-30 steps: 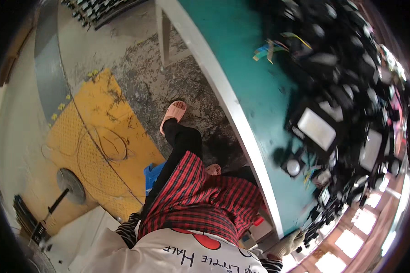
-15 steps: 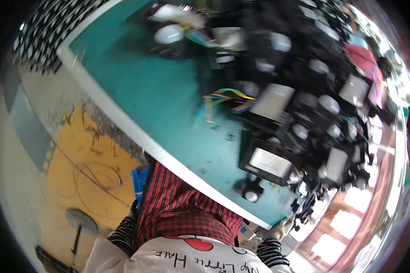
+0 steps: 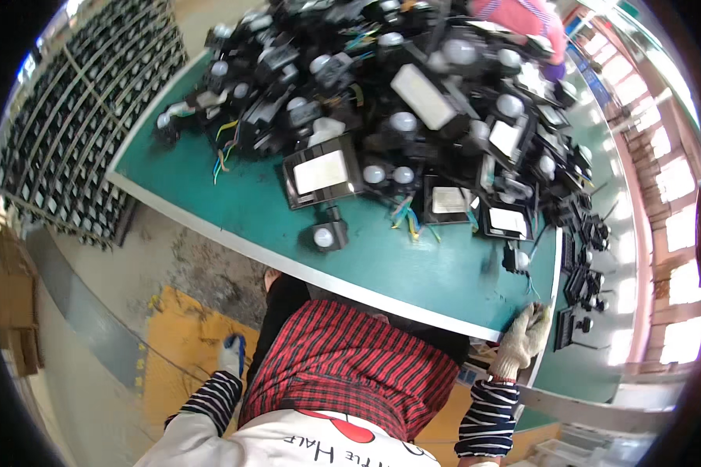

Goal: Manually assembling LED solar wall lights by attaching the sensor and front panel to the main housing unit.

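My right hand (image 3: pixel 522 342), in a cream knitted glove, is at the right front corner of the green-topped table (image 3: pixel 436 268). Its fingers are bent around the white table edge. Low at my left side hangs my left hand (image 3: pixel 229 358), in a whitish glove with a blue strip along it; its fingers are too small and blurred to read. A heap of black lamp units with white domes and pale panels covers the far side of the table. Closest to the front edge are a lamp (image 3: pixel 322 173) with a domed sensor (image 3: pixel 325 236) and a small black unit (image 3: pixel 514 257) with thin wires.
A tall rack (image 3: pixel 62 132) packed with black parts stands at the far left. On the right, another green bench (image 3: pixel 607 280) carries more lamps. A person in pink (image 3: pixel 533 23) is beyond the heap. Cardboard boxes (image 3: pixel 12 303) and a yellow mat (image 3: pixel 179 335) are at left.
My view has turned right and steadied, so the table appears more level and the rack shows more fully. The left glove has come into sight; the right hand remains at the table corner.
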Demonstrator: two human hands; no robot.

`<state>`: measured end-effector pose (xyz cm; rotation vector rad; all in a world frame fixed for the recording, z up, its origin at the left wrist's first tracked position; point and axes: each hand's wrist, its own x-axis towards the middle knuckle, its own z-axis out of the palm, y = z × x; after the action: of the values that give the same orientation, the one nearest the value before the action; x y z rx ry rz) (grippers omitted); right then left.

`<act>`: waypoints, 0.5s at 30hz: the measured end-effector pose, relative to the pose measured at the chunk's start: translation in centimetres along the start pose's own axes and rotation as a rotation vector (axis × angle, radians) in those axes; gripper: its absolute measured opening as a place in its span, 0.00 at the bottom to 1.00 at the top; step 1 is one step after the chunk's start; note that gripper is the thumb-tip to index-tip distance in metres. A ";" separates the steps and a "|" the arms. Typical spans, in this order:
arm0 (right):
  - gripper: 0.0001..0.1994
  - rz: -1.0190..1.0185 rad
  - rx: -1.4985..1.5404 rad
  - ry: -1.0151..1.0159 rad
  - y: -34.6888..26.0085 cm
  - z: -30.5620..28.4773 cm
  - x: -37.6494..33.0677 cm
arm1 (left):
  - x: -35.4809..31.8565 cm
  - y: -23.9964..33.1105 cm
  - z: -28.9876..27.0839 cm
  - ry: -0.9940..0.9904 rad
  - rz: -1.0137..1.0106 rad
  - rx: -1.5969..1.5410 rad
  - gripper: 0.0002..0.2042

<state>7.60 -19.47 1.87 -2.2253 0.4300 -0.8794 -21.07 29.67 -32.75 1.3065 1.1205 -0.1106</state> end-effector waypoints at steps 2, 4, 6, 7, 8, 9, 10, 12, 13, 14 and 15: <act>0.25 -0.067 -0.028 0.007 -1.0 0.2 -0.3 | -5.4 16.8 2.0 0.109 0.544 0.002 0.15; 0.25 -0.042 -0.074 0.011 -0.8 0.1 0.0 | -9.4 27.1 4.0 0.019 0.896 -0.114 0.20; 0.26 -0.167 -0.108 0.028 -1.0 -0.2 -0.1 | -12.7 35.8 6.4 -0.089 1.171 0.037 0.25; 0.26 -0.156 -0.098 0.044 -0.9 -0.5 -0.1 | -14.0 39.8 8.3 -0.137 1.233 0.165 0.28; 0.25 -0.133 -0.092 0.021 -0.9 -0.6 -0.2 | -15.0 42.8 10.6 -0.120 1.289 0.313 0.30; 0.25 -0.115 -0.085 -0.009 -0.9 -0.6 -0.2 | -15.5 45.0 12.1 -0.093 1.336 0.461 0.33; 0.24 -0.118 -0.033 -0.021 -0.5 -0.6 -0.1 | -14.1 46.2 13.1 -0.055 1.348 0.570 0.36; 0.24 -0.138 0.036 0.008 0.3 -0.5 -0.4 | -12.1 47.3 15.5 -0.036 1.303 0.761 0.45; 0.23 -0.166 0.098 0.028 0.6 -0.5 -0.4 | -12.1 47.7 16.0 0.046 1.351 0.935 0.48; 0.23 -0.209 0.069 0.063 0.8 -0.5 -0.7 | -12.6 48.2 16.4 0.074 1.315 1.015 0.48; 0.23 -0.191 0.059 0.075 1.1 -0.6 -0.8 | -13.5 48.6 16.6 0.104 1.276 1.094 0.48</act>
<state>6.61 -20.13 1.05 -2.2110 0.2249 -1.0639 12.47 25.86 8.25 2.7995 0.0282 0.3516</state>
